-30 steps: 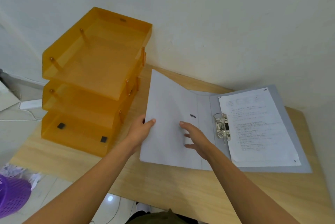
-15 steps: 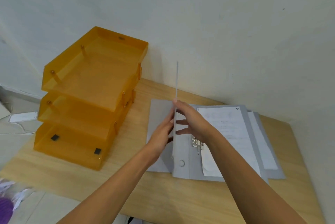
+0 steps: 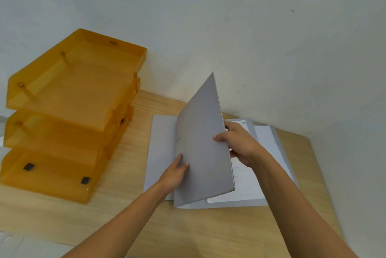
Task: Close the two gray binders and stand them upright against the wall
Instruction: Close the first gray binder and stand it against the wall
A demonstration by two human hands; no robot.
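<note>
A pale wooden desk [image 3: 208, 230] pushed into a white corner, wall [image 3: 229, 17] running along the back and the right. Nearest the camera, two bare forearms reach in from the bottom edge. The left hand [image 3: 174, 172] lies flat, fingers together and stretched forward, pressed against the lower spine side of the upper gray binder's front cover [image 3: 201, 149]. That cover is up off the desk, tilted over to the right, its top corner pointing at the wall. The right hand [image 3: 238, 142] has the cover's free right edge: thumb on the outer face, the other fingers curled round behind it, a firm pinch about halfway up the edge. So the cover sits between the two hands, left at the hinge, right at the open side. Below the cover, white printed sheets [image 3: 244, 182] lie on the back cover, partly hidden by the right wrist. Underneath all of this lies the second gray binder [image 3: 159, 149], lying open and flat, one leaf showing to the left of the raised cover, another with white paper poking out to the right near the wall. Off to the left, just beside the binders, a three-tier orange plastic letter tray [image 3: 69, 115] stands, its back end close to the wall.
</note>
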